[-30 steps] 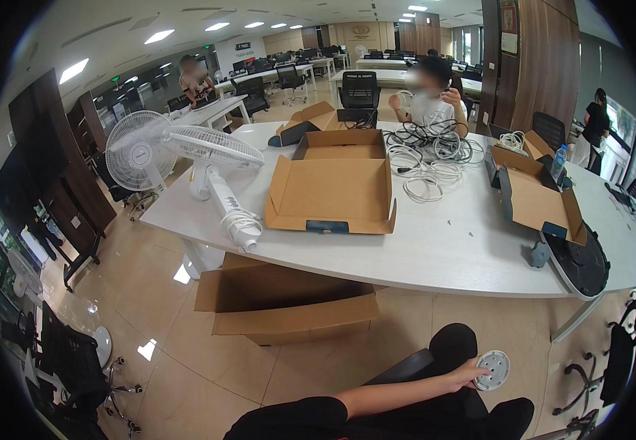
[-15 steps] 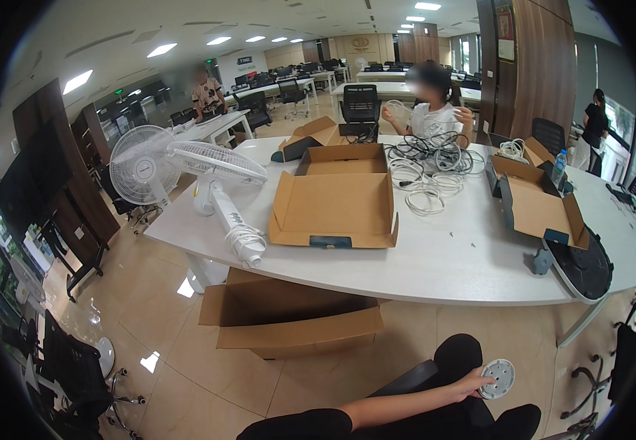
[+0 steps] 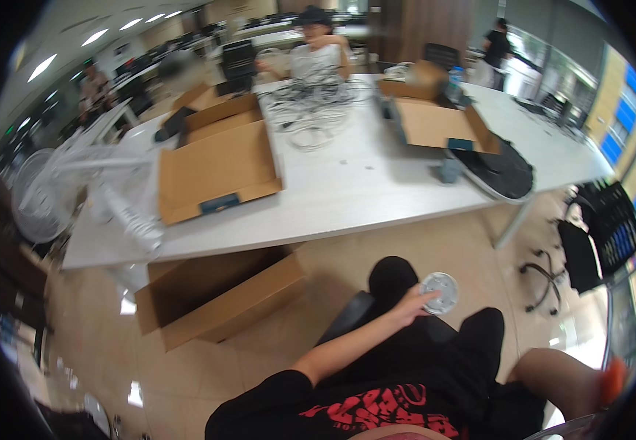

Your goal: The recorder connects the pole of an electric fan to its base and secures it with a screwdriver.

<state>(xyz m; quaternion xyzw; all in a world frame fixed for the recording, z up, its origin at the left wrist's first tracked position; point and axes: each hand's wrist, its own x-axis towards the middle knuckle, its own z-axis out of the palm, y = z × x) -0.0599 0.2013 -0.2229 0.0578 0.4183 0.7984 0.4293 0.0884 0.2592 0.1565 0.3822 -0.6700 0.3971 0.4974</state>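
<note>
My left hand (image 3: 410, 306) is closed on the edge of a round, light-grey disc (image 3: 443, 290) with several small holes, above my lap. At the lower right, my right arm (image 3: 564, 378) is bent and blurred, with an orange thing (image 3: 613, 381) at its far end. The fingers of that hand do not show clearly. Beyond my knees, on the white table (image 3: 340, 209), a small grey knob-like part (image 3: 448, 171) sits beside a black round base (image 3: 505, 172).
White fans (image 3: 123, 213) stand at the table's left, beside an open cardboard box (image 3: 219, 169). Tangled cables (image 3: 314, 110) lie before a seated person (image 3: 318, 55). Another open box (image 3: 439, 121) is at right. A large carton (image 3: 237, 301) is on the floor, an office chair (image 3: 589, 235) at right.
The view has swung right and down, so the table shifts left and up. My right arm and the orange thing have come into view. The disc stays in my left hand.
</note>
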